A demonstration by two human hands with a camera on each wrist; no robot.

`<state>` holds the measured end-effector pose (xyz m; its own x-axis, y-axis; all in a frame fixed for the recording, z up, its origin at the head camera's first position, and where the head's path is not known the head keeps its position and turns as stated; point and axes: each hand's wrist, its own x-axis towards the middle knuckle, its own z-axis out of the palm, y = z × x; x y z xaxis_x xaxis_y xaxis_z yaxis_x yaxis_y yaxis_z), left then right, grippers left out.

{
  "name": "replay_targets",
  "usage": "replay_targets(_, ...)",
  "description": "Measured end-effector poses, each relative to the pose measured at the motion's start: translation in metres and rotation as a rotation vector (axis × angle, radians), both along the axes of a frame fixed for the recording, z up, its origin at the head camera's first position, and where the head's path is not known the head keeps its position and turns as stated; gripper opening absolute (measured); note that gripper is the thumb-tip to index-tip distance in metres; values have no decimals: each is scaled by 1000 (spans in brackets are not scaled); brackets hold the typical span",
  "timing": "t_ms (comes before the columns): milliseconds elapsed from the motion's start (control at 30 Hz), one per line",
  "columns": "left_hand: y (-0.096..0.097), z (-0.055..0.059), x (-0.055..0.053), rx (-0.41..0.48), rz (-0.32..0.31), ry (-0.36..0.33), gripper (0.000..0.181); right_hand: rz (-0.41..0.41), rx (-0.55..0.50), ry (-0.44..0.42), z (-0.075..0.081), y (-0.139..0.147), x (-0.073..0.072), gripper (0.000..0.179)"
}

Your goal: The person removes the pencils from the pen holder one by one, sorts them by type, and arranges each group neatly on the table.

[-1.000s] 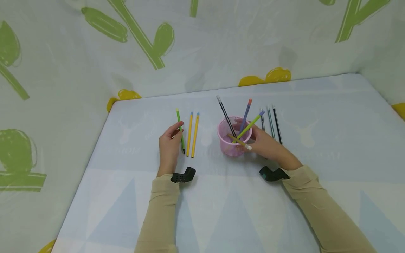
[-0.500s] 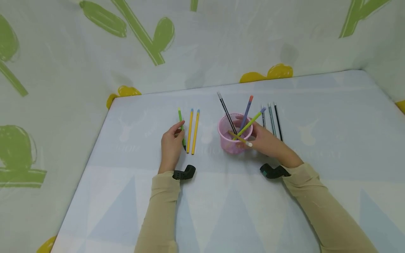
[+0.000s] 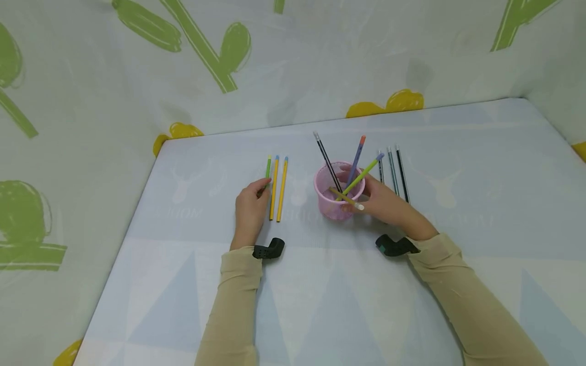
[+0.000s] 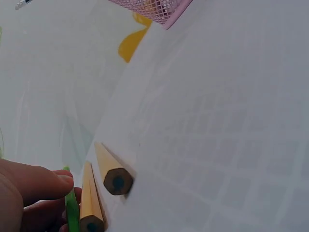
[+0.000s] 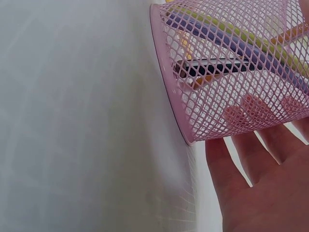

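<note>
My left hand (image 3: 249, 211) pinches a green pencil (image 3: 268, 166) between thumb and fingers. The pencil lies alongside two yellow pencils (image 3: 282, 188), and the hand covers its lower part. In the left wrist view, the thumb (image 4: 50, 186) presses on the green pencil right beside the yellow ones' unsharpened ends. My right hand (image 3: 389, 206) grips a pink mesh pencil cup (image 3: 334, 209), fingers curved round its far side. Inside lean a black striped pencil (image 3: 324, 155), a purple one (image 3: 356, 160), a lime one (image 3: 365, 176) and a tan one (image 3: 346, 198).
Right of the cup lie three dark and teal pencils (image 3: 403, 175), partly behind the right hand. A pale patterned cloth (image 3: 297, 284) covers the table, whose back edge meets a wall (image 3: 311, 61) with green plant drawings. Black cameras (image 3: 269, 249) sit on both wrists.
The left hand has slid the green pencil rightward, from slanted and apart to nearly parallel and close against the yellow pencils. The right hand and cup stay put; the head view shifts slightly.
</note>
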<state>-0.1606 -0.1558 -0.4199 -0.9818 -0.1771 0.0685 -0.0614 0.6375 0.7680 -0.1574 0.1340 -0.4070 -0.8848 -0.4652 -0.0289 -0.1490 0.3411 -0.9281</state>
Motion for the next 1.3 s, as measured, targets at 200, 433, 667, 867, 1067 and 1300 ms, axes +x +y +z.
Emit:
replay_targets(200, 2, 0, 1, -58, -71, -35, 36, 15, 4, -2, -1, 1, 2, 82)
replay_targets(433, 7, 2, 0, -109, -100, -78, 49, -10, -5, -4, 0, 1, 2, 82)
replay_targets(667, 7, 2, 3, -136, -123, -111, 57, 19, -2, 1, -1, 0, 2, 82)
replay_targets(867, 8, 2, 2, -150, -117, -95, 55, 8, 7, -11, 0, -1, 1, 81)
replay_targets(1067, 6, -3, 3, -86, -56, -14, 44, 23, 9, -5, 0, -3, 3, 80)
replay_targets(1300, 3, -5, 4, 91, 28, 261, 35, 15, -1, -13, -1, -3, 2, 81)
